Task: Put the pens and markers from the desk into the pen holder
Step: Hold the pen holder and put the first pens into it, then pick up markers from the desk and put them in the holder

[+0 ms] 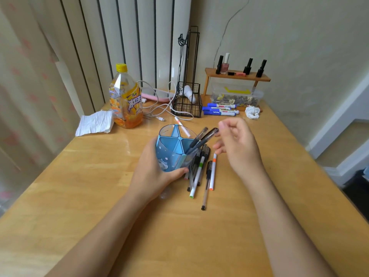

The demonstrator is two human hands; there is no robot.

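My left hand [151, 176] grips the blue pen holder [169, 154], tilted to the right at mid-desk. Two dark pens stand in its right compartment. My right hand [239, 144] pinches the cap end of one black pen [207, 136] between thumb and fingers. Several loose pens [199, 172] lie in a pile just right of the holder, among them a white one with an orange band [213, 172]. A pink-and-white pen [182, 126] lies behind the holder. Three blue markers [219, 109] lie side by side at the back.
An orange drink bottle [126, 100] and a tissue [94, 122] stand back left. A black wire basket [187, 102] with cables, a clear box of clips [235, 95], a small wooden shelf [237, 75] with bottles and crumpled paper [252, 112] line the back.
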